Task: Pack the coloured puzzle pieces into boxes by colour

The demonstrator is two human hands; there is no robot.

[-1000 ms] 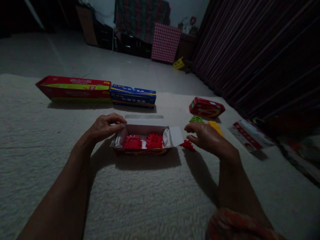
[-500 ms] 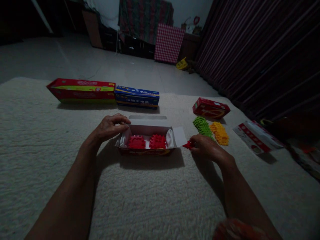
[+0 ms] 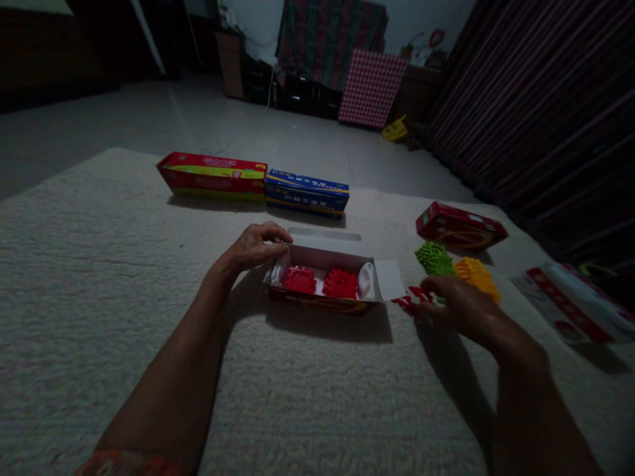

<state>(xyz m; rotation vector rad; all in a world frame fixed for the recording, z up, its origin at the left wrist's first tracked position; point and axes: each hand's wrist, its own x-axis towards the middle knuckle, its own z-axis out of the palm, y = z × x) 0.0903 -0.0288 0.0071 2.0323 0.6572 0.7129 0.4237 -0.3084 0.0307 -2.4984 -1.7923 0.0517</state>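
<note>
An open carton [image 3: 325, 305] with a white inside lies on the pale quilted mat. Two red toothed plastic blocks [image 3: 340, 284] sit in it, with crumpled white material [image 3: 366, 281] at its right end. My left hand [image 3: 255, 246] pinches the carton's back left corner between thumb and fingers. To the right, my right hand [image 3: 454, 301] is closed on a small red piece with white patches [image 3: 413, 299], just beyond the carton's white side flap [image 3: 389, 279]. Motion blurs that piece. Green toothed blocks [image 3: 434, 258] and yellow toothed blocks [image 3: 479, 277] lie behind my right hand, which partly covers them.
A red and yellow-green box [image 3: 213, 177] and a blue box [image 3: 307, 193] stand end to end behind the carton. At the right are a closed red box [image 3: 461, 228] and a white and red package [image 3: 565, 307]. A dark striped curtain [image 3: 526, 119] hangs beyond.
The view has swung, shifting everything rightward in the picture. My right hand has drawn slightly away from the carton's flap with the red piece, exposing its white patches. My left hand keeps the corner.
</note>
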